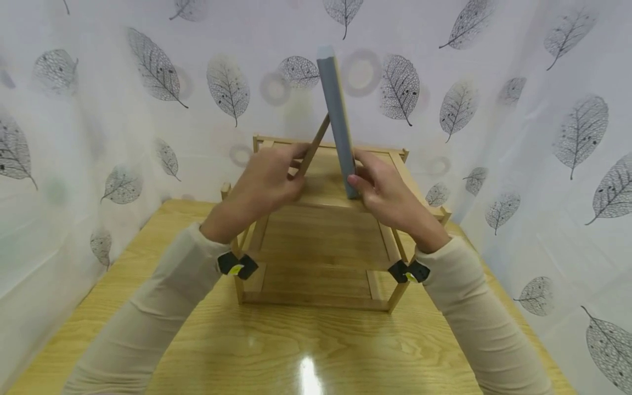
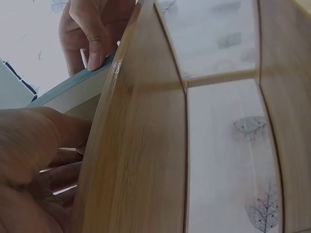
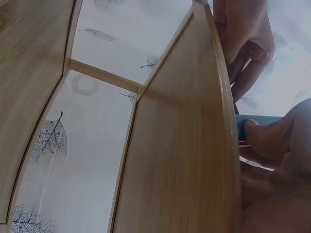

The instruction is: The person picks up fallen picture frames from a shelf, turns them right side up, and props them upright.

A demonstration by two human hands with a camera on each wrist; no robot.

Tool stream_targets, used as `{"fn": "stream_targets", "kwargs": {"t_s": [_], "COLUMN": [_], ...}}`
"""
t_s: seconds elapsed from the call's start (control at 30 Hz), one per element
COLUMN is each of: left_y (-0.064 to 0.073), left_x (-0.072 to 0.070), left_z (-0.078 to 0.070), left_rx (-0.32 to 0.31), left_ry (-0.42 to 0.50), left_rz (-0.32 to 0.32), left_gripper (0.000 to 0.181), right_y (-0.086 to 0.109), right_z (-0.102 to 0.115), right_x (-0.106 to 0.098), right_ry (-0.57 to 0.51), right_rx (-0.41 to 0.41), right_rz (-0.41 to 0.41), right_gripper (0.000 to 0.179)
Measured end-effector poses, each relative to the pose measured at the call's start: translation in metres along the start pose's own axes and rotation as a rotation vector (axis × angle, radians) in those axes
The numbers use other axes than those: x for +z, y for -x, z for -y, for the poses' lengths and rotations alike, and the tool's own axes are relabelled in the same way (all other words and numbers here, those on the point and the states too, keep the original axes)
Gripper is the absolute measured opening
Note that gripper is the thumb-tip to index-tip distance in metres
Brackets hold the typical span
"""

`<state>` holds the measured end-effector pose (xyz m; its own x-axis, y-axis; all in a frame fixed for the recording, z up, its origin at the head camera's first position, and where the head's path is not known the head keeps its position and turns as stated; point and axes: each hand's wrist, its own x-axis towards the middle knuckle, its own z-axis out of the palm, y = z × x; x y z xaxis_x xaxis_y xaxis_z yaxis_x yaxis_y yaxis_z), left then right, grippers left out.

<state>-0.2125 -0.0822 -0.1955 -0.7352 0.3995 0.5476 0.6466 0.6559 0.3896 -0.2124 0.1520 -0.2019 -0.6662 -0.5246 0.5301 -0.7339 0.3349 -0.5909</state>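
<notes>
The left hand [image 1: 266, 175] pinches a thin board [image 1: 314, 144] and the right hand [image 1: 386, 189] a blue book [image 1: 336, 115], both tilted over the wooden rack [image 1: 323, 236], where a loosened grip could let the book topple.

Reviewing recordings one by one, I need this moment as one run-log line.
left hand: holds thin brown panel, tilted | right hand: holds blue-grey book-like object, leaning | place: wooden rack, top tier | rack contact: unclear

The bench [image 1: 276, 345] has a yellowish, glossy top with wavy wood grain; directly on it stands a tiered rack [image 1: 323, 236] of pale wood
</notes>
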Motion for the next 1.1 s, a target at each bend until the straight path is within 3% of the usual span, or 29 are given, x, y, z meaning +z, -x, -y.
{"fn": "stream_targets", "kwargs": {"t_s": [0.37, 0.53, 0.6, 0.7, 0.9, 1.0, 1.1], "left_y": [0.001, 0.002, 0.004, 0.007, 0.012, 0.013, 0.014], "left_x": [0.001, 0.001, -0.001, -0.003, -0.002, 0.001, 0.003], "left_z": [-0.002, -0.002, -0.004, -0.007, -0.020, -0.030, -0.038], "left_rx": [-0.014, -0.061, -0.078, -0.067, 0.076, 0.121, 0.091], "left_ry": [-0.001, -0.060, -0.083, -0.083, 0.013, 0.087, 0.131], "left_rz": [0.002, -0.020, -0.064, -0.178, -0.444, -0.488, -0.458], "left_gripper": [0.049, 0.050, 0.049, 0.044, 0.026, 0.019, 0.016], "right_y": [0.002, 0.004, 0.005, 0.008, 0.013, 0.016, 0.019], "right_z": [-0.001, 0.002, 0.004, 0.006, 0.011, 0.013, 0.012], "right_x": [0.000, -0.008, -0.011, -0.018, -0.031, -0.036, -0.040], "right_ry": [-0.029, 0.002, 0.031, 0.054, 0.049, 0.081, 0.150], "right_rx": [0.006, 0.024, 0.030, 0.035, 0.022, 0.013, 0.000], "right_rz": [0.010, 0.006, -0.018, -0.080, -0.217, -0.290, -0.358], "right_gripper": [0.050, 0.049, 0.048, 0.046, 0.038, 0.034, 0.030]}}
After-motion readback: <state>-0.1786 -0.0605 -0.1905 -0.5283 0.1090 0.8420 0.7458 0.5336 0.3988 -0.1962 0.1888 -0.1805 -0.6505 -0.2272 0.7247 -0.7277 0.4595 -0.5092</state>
